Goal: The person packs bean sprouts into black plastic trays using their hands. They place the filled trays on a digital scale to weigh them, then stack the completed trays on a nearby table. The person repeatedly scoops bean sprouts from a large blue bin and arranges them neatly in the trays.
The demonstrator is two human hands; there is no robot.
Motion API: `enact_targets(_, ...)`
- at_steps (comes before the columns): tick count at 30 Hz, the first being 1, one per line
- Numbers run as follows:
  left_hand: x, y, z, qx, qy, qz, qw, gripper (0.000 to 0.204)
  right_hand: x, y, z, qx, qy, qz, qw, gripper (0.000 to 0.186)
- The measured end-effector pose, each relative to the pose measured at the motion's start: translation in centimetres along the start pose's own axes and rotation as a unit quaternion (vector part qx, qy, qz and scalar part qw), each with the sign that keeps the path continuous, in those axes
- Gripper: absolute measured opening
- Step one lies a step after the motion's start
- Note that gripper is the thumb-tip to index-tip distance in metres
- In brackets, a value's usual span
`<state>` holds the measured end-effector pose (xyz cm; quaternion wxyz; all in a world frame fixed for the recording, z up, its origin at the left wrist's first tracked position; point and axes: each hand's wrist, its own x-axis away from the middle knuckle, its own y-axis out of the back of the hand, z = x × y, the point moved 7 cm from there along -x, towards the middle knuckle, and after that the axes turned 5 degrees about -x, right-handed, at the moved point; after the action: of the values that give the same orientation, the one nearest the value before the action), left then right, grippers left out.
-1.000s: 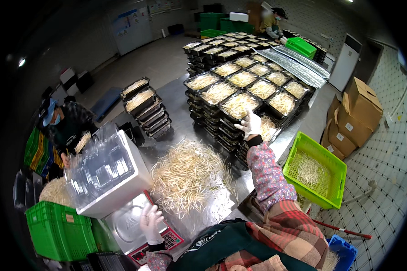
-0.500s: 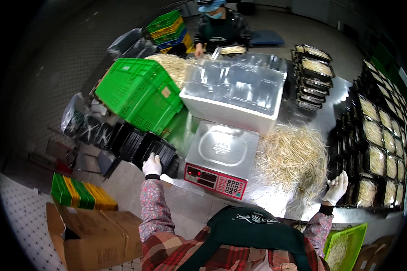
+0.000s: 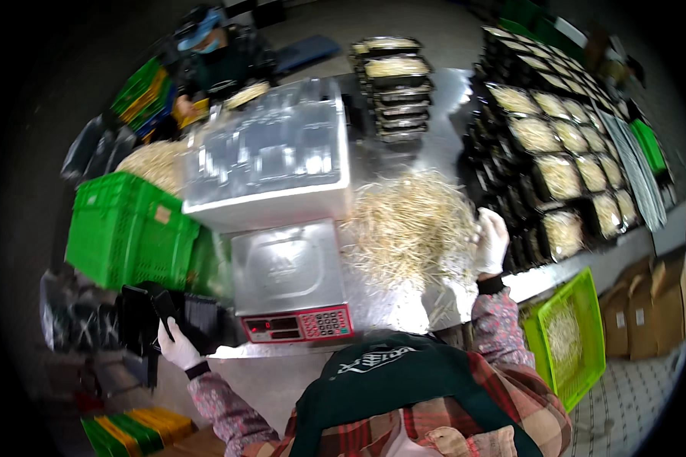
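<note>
My left hand (image 3: 179, 347), in a white glove, grips the edge of a black plastic tray (image 3: 162, 305) beside more black trays (image 3: 204, 314) at the table's left edge. My gloved right hand (image 3: 492, 242) hangs with loosely bent fingers at the right side of a loose heap of pale bean sprouts (image 3: 411, 228); nothing shows in it. Between my arms stands a scale (image 3: 286, 266) with a bare metal plate and a red front panel. Packed black trays of sprouts (image 3: 537, 135) are stacked just beyond my right hand.
Behind the scale, a white foam box (image 3: 270, 209) holds clear plastic lids. A green crate (image 3: 129, 236) leans at the left near another sprout heap (image 3: 154, 164). A co-worker (image 3: 225, 57) stands across the table. At lower right is a lime-green crate (image 3: 537, 354) beside cardboard boxes (image 3: 648, 308).
The view has swung to the right. My left hand has taken hold of a black tray and tilted it up. My right hand has moved from beside the packed trays to the sprout heap's edge.
</note>
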<state>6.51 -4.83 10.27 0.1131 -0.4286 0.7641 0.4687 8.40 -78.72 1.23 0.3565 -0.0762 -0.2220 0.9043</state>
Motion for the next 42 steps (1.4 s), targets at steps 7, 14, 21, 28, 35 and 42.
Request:
enact_targets(7, 11.7, -11.0, -14.3, 0.047, -0.249, 0.368, 0.895, 0.033, -1.2, -0.8, -1.0, -0.049, -0.008, 0.026, 0.998, 0.015)
enact_targets(14, 13.6, -11.8, -26.5, 0.127, -0.306, 0.426, 0.842, 0.066, -5.8, 1.0, -2.4, 0.368, 0.068, 0.115, 0.920, 0.051)
enact_targets(21, 27.7, -27.2, -36.7, -0.030, -0.494, 0.566, 0.659, 0.122, -6.9, -6.5, -12.3, 0.744, 0.019, 0.383, 0.547, 0.129)
enact_targets(28, 28.2, -38.1, -40.1, -0.144, -0.375, 0.650, 0.645, 0.133, -9.5, -5.9, -15.6, 0.730, -0.004, 0.389, 0.562, 0.112)
enact_targets(35, 24.8, -32.8, -41.5, 0.176, -0.374, 0.503, 0.759, 0.063, -10.7, -7.1, -4.5, 0.612, -0.041, 0.402, 0.680, 0.071)
enact_targets(42, 23.8, -30.2, -39.7, 0.268, -0.301, 0.484, 0.777, 0.046, -9.8, -5.4, -4.1, 0.452, -0.076, 0.399, 0.794, 0.067)
